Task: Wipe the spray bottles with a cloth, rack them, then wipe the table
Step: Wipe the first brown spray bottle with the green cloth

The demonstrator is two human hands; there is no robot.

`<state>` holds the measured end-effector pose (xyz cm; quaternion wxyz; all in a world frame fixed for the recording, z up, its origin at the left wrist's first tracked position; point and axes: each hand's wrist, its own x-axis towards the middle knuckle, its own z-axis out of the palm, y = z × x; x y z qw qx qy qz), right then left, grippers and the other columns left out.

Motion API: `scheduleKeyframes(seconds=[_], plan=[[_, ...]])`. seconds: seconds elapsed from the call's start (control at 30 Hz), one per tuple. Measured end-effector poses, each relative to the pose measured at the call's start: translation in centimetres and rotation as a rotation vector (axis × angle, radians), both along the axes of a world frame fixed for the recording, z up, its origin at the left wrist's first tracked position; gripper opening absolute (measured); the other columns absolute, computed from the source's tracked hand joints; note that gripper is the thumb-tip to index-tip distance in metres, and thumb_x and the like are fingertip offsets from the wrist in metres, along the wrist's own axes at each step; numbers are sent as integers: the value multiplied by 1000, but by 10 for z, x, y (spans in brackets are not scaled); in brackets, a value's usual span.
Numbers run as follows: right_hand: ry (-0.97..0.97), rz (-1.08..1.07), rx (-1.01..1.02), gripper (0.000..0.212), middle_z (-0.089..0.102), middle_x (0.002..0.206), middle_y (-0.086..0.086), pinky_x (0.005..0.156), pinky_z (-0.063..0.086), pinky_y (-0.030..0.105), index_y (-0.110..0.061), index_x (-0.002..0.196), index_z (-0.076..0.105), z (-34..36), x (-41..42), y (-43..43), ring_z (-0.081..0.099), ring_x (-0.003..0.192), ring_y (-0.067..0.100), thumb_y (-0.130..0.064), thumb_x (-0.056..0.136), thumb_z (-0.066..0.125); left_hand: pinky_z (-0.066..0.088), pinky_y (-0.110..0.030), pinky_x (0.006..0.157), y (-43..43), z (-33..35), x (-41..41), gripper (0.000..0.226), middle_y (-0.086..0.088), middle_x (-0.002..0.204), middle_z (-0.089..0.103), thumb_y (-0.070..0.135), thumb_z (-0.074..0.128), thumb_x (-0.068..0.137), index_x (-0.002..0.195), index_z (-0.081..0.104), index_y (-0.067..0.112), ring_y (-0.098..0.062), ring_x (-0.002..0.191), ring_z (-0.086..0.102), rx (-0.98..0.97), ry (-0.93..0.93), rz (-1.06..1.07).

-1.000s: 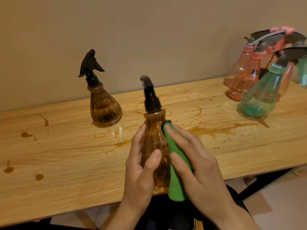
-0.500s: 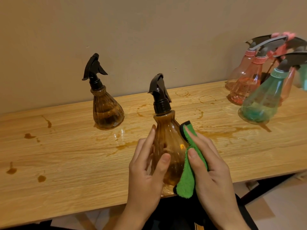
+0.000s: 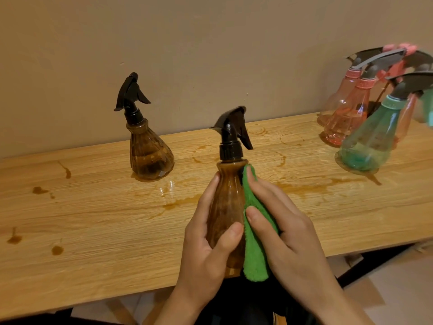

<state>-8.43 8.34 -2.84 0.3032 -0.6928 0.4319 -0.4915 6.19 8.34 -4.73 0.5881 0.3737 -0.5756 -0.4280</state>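
Above the near edge of a stained wooden table [image 3: 93, 231], an amber spray bottle [image 3: 226, 207] is gripped by the left hand [image 3: 206, 249]. A green cloth [image 3: 255, 254] is clasped against its side by the right hand [image 3: 288, 235]. A second amber bottle [image 3: 150, 156] stands behind, to the left; pink bottles [image 3: 344, 123] and a teal bottle [image 3: 367, 148] are clustered far right.

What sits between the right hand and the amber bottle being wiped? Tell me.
Only the green cloth: the right hand holds it against the amber bottle. The left hand grips the bottle bare, with nothing between.
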Motion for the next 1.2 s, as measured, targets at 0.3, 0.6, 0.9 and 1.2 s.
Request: scheduleKeyframes(seconds=[0.3,0.6,0.9,1.2], plan=[[162,-121,-143,45,32,163,-11,113,33,14,-41,149,48,-30,12,30,34,148,6,-38,104,44,46,-57,111,-4,-8,5,60,-2,148,59,44,63,85,144,51,47,-29,134,59,11,128,214],[86,-19,-18,50,41,153,-25,111,34,13,-47,152,39,6,8,-3,34,144,-6,-41,104,52,50,-16,97,-2,0,2,62,22,140,61,38,62,86,146,47,35,-6,130,60,-14,50,86],[61,-70,40,55,34,156,-30,107,32,6,-59,150,31,-17,11,15,32,144,-8,-61,97,47,51,-21,100,-3,-1,3,62,20,140,62,40,63,85,146,49,39,-9,129,61,-30,8,138],[223,-67,-75,53,22,165,-18,113,39,29,-55,153,28,-15,13,17,30,149,6,-60,101,39,55,-30,99,-6,-1,5,58,11,140,64,40,63,84,142,56,43,-17,128,63,3,92,96]])
